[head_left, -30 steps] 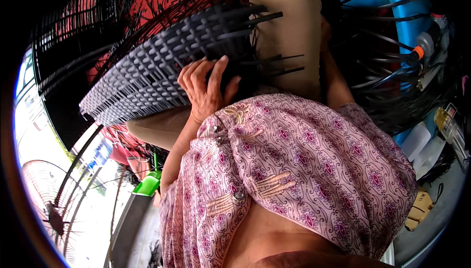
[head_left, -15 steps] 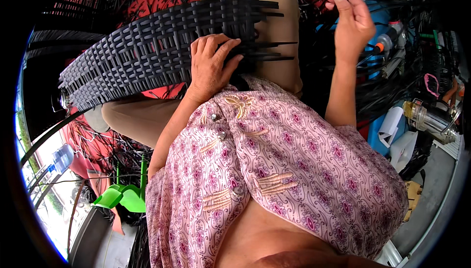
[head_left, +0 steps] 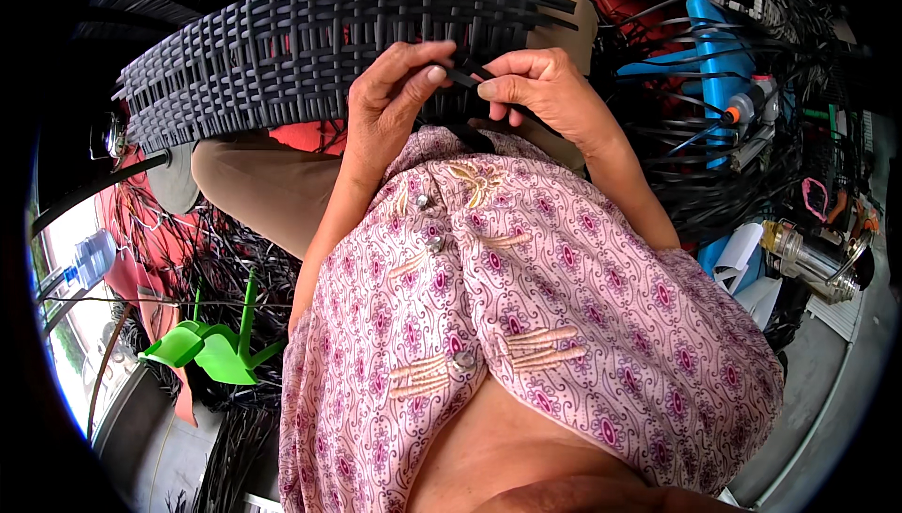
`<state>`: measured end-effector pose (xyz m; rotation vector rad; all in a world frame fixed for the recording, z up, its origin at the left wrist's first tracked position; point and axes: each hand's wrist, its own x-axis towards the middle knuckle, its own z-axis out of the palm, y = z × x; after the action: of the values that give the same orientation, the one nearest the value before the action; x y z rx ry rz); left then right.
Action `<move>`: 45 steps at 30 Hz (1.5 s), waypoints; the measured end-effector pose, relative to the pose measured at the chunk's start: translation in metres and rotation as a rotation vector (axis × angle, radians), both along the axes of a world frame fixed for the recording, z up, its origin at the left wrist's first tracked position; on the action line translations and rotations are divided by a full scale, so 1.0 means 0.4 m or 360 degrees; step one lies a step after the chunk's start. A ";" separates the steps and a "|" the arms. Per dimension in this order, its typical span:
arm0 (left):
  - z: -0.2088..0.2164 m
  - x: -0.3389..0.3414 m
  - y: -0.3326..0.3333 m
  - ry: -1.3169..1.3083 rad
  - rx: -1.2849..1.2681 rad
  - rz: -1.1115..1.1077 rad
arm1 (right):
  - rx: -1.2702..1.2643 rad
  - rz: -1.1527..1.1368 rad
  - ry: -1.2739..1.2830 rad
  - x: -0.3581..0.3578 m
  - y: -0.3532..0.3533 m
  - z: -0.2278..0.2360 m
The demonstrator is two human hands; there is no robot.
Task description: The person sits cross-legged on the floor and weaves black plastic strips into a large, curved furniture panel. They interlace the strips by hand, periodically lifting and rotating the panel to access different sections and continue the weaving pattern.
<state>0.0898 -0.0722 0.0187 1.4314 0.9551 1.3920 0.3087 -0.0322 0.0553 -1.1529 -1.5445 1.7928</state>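
Observation:
A long curved panel of black woven strips (head_left: pixel 282 53) lies across my lap, with loose strip ends (head_left: pixel 554 4) sticking out at its right. Just in front of its right part, both hands come close together. A short flat black strip (head_left: pixel 462 77) spans the small gap between them. My right hand (head_left: pixel 545 90) pinches it between thumb and fingers. The thumb and forefinger of my left hand (head_left: pixel 390 90) close on its other end. Part of the weave behind my hands is hidden.
Many loose black strips (head_left: pixel 676 198) heap up at right, around blue plastic pieces (head_left: pixel 719 71) and a tool with an orange tip (head_left: pixel 742 104). A glass-and-metal jar (head_left: pixel 813 255) lies farther right. A green plastic dustpan (head_left: pixel 221 353) stands at lower left; red sheeting (head_left: pixel 305 132) shows beneath the panel.
My right hand has come down and left from the upper right with the black strip. My left hand has lifted off the panel and meets it at the strip.

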 end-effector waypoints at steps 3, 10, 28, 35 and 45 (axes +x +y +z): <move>-0.007 0.001 -0.017 -0.0131 -0.0204 0.0034 | -0.0027 0.0056 -0.0067 -0.003 -0.005 -0.019; -0.013 -0.016 -0.040 0.0265 -0.0423 -0.0143 | -0.0164 0.0098 -0.0114 0.038 -0.040 -0.064; 0.007 0.044 -0.053 0.0604 -0.0056 0.0107 | 0.0093 -0.0018 -0.0162 -0.006 -0.098 -0.062; -0.022 0.041 -0.056 0.0379 -0.0340 0.0148 | 0.0144 0.0134 -0.0231 -0.010 -0.107 -0.044; 0.003 0.044 -0.051 0.0797 -0.0060 0.0123 | 0.0653 -0.0050 -0.0394 -0.008 -0.117 -0.098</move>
<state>0.1075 -0.0926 0.0197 1.7704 1.3540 1.0766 0.3054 -0.0788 0.0161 -1.2121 -1.9113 1.2628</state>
